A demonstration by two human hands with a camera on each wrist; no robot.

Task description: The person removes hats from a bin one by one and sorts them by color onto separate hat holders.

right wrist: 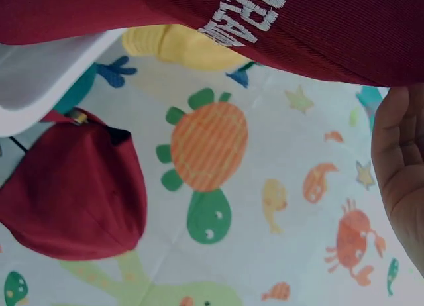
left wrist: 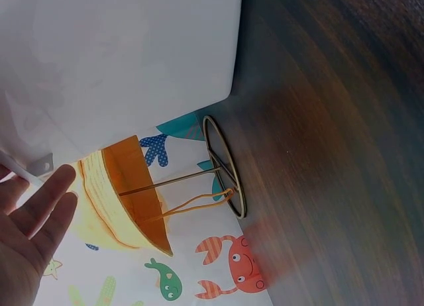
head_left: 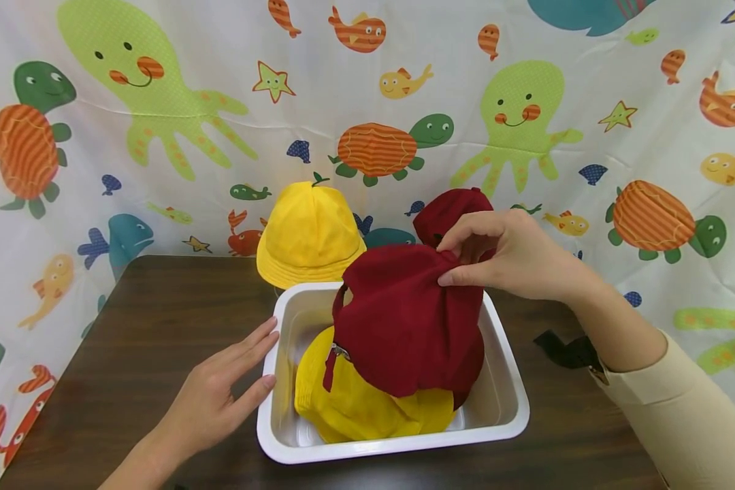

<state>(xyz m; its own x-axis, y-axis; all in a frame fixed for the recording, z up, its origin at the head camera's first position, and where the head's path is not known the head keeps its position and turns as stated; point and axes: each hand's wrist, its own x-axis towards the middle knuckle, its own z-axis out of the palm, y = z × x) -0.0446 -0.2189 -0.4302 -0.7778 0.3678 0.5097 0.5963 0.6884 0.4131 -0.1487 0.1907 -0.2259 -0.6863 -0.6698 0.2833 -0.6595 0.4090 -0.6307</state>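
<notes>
In the head view my right hand (head_left: 517, 255) pinches the top of a dark red baseball cap (head_left: 404, 313). The cap hangs over a white plastic tub (head_left: 392, 447), its back strap and metal buckle facing the tub's left side. White embroidered letters on this cap (right wrist: 318, 28) show in the right wrist view. Under it in the tub lies yellow cloth headwear (head_left: 367, 415), partly covered by the cap. My left hand (head_left: 214, 391) touches the tub's left rim with extended fingers. In the left wrist view the left hand (left wrist: 33, 233) is beside the tub wall (left wrist: 126, 61).
Behind the tub, a yellow bucket hat (head_left: 312, 238) with a green sprout sits on a wire stand (left wrist: 225, 167). Another dark red cap (head_left: 447, 207) is at the back right. A black strap (head_left: 566, 348) shows near the right sleeve. A sea-animal curtain (head_left: 355, 82) borders the dark wooden table (head_left: 159, 327).
</notes>
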